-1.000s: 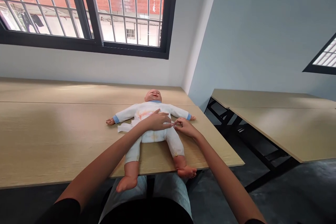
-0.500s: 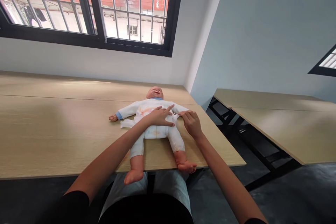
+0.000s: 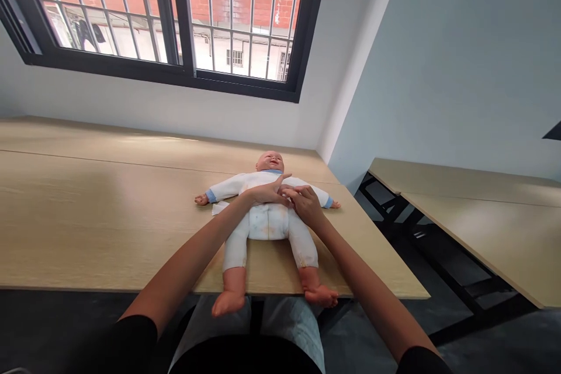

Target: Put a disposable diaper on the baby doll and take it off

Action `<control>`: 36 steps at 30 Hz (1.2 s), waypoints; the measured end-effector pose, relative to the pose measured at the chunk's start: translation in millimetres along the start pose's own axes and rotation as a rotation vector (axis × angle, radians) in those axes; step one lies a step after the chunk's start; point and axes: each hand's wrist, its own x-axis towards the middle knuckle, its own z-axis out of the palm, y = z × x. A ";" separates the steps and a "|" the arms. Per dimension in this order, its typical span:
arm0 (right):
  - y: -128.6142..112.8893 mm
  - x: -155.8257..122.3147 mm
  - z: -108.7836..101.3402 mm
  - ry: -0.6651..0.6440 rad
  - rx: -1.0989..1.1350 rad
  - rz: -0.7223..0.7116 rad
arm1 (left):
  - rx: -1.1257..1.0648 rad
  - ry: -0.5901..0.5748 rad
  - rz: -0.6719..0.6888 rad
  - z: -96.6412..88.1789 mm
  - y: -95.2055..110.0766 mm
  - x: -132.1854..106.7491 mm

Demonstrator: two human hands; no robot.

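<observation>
A baby doll (image 3: 270, 162) in a white suit with blue collar and cuffs lies on its back, feet over the table's near edge. A white diaper (image 3: 268, 225) with a line down its middle is around its hips over the suit. One loose white tab (image 3: 220, 208) sticks out at the left of the waist. My left hand (image 3: 268, 191) lies open on the doll's belly, thumb raised. My right hand (image 3: 303, 201) is closed in a pinch at the waist, touching my left fingers; the right-hand tab is hidden at its fingertips.
The doll lies near the right end of the pale wooden table (image 3: 109, 228). A second table (image 3: 473, 222) stands to the right across a gap. Behind is a wall with a barred window (image 3: 245, 79).
My right hand has moved left and inward from the doll's side to the belly, meeting my left hand. The white tab seen at its fingertips is now out of sight. The view has shifted slightly.
</observation>
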 end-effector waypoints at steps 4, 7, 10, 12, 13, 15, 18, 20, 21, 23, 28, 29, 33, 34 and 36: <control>-6.1 11.1 1.4 -0.013 0.012 0.016 | -0.095 0.052 0.049 -8.9 -2.0 -7.1; -9.0 20.3 0.8 -0.099 0.027 -0.019 | -0.125 0.132 0.085 -9.5 -1.6 -11.6; -11.7 28.8 0.3 -0.222 0.036 -0.056 | -0.111 0.213 0.107 -7.2 0.5 -12.1; -13.2 33.0 -1.1 -0.273 0.071 -0.031 | -0.077 0.279 0.120 -5.1 2.1 -9.2; -13.6 34.6 -2.3 -0.285 0.109 0.003 | -0.052 0.326 0.132 -4.2 2.9 -7.3; -13.6 36.5 -5.1 -0.304 0.237 0.097 | 0.016 0.444 0.173 -2.7 4.4 -4.3; -11.6 35.6 -6.5 -0.296 0.503 0.286 | 0.180 0.595 0.241 -1.2 7.0 -9.7; -10.5 32.5 -3.4 -0.263 0.676 0.432 | 0.320 0.603 0.271 0.7 8.7 -22.5; -10.4 30.6 -0.6 -0.238 0.747 0.497 | 0.390 0.576 0.283 2.2 9.5 -30.8; -10.8 26.5 5.9 -0.177 0.846 0.587 | 0.504 0.481 0.297 6.0 10.8 -48.2; -7.4 18.9 11.1 0.019 0.869 0.701 | 0.823 0.271 0.339 12.5 13.2 -72.8; -4.9 17.7 9.1 0.069 0.859 0.718 | 0.873 0.260 0.344 12.4 13.1 -74.0; 3.2 14.1 -2.4 0.198 0.806 0.743 | 0.944 0.280 0.347 10.6 10.4 -75.2; 3.0 13.8 -4.7 0.192 0.784 0.742 | 0.960 0.300 0.347 10.3 9.4 -75.3; -0.9 14.2 -7.6 0.146 0.748 0.728 | 0.974 0.360 0.337 9.2 7.9 -75.4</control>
